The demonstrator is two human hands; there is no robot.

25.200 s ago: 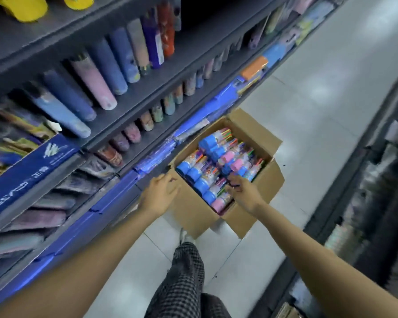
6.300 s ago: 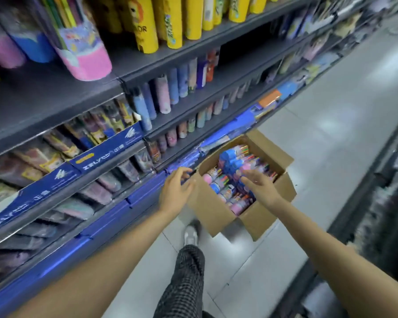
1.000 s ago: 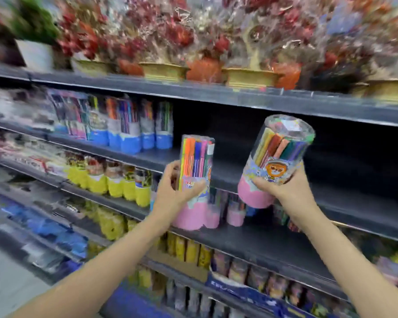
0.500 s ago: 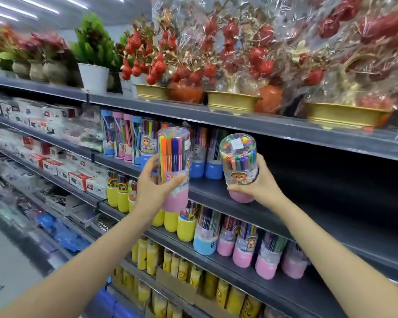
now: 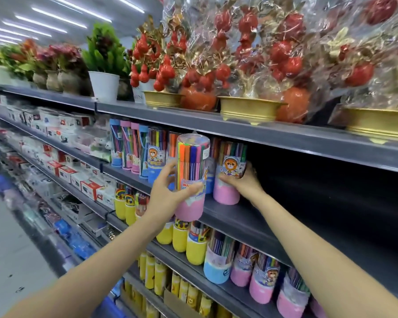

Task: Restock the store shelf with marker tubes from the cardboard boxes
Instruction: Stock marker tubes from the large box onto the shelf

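The grey shelf (image 5: 251, 216) carries a row of marker tubes (image 5: 133, 148) at its left part. The right hand (image 5: 245, 182) grasps a pink tube (image 5: 229, 177) that stands upright on the shelf, just beside that row. The left hand (image 5: 170, 196) grasps a second tube (image 5: 191, 177), pink at the bottom, and holds it upright in the air before the shelf edge.

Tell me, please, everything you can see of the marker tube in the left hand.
The tube is a clear plastic cylinder with a rounded clear top and a pink base, packed with upright markers in orange, blue, purple and pink. A printed label wraps its lower part. It is held upright in front of the shelf edge, not on it. The left hand grips its lower half.
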